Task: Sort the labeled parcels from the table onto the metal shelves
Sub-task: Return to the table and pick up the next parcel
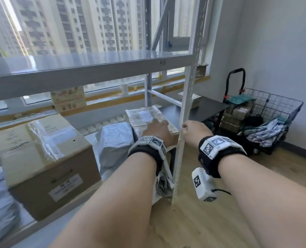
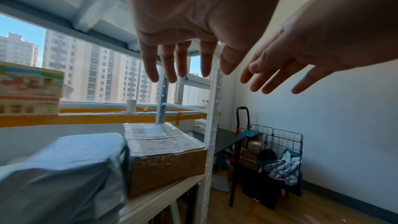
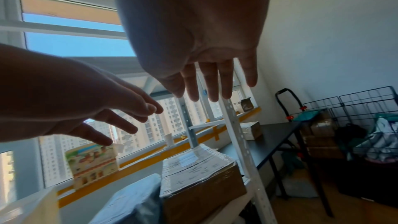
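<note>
A tape-wrapped cardboard parcel lies at the right end of the metal shelf's lower board, against the perforated upright. My left hand hovers over its near end, fingers straight and spread, holding nothing. In the left wrist view the left hand stays above the parcel, apart from it. My right hand is just right of the upright, outside the shelf, and holds nothing; its fingers hang straight. A grey poly-bag parcel and a large cardboard box sit further left on the same board.
The upper shelf board spans above the parcels. A black table with a small box stands behind the upright. A wire cart with parcels and cloth is by the right wall. A printed carton rests on the windowsill.
</note>
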Demonstrator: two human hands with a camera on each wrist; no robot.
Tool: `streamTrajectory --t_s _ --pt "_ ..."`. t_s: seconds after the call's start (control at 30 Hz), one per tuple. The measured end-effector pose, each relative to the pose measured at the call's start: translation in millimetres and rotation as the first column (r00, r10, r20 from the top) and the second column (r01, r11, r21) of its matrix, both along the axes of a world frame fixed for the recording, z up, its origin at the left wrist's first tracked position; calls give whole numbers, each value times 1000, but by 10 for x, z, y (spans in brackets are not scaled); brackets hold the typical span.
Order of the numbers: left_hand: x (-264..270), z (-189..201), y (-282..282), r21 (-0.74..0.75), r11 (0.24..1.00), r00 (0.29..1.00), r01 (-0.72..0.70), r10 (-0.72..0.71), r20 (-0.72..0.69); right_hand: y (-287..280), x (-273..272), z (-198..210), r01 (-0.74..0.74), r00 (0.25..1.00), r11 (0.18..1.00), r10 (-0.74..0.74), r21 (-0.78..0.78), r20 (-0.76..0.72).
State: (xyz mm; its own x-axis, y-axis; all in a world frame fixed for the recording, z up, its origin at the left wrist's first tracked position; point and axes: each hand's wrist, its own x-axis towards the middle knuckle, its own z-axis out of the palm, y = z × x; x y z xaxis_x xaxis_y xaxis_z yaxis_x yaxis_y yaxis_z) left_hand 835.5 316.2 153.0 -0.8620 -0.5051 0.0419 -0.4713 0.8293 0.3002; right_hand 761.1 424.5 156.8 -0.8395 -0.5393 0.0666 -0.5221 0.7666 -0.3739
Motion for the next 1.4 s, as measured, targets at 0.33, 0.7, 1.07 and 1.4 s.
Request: streamTrajectory --t_s 0.33,0.7,1.07,1.4 --pt "-1658 -191 -116 24 995 995 99 -99 -5 -173 -1526 -222 111 992 993 -113 36 55" --pt "-3178 -548 147 72 983 981 170 -176 87 148 -2921 -532 175 978 983 -179 52 107" --pt "-4976 -699 803 136 990 995 39 -51 89 830 -4841 -663 173 971 984 -176 32 162" --pt "-6046 -921 952 191 977 991 -91 70 115 942 -6038 -870 95 972 995 -99 30 214"
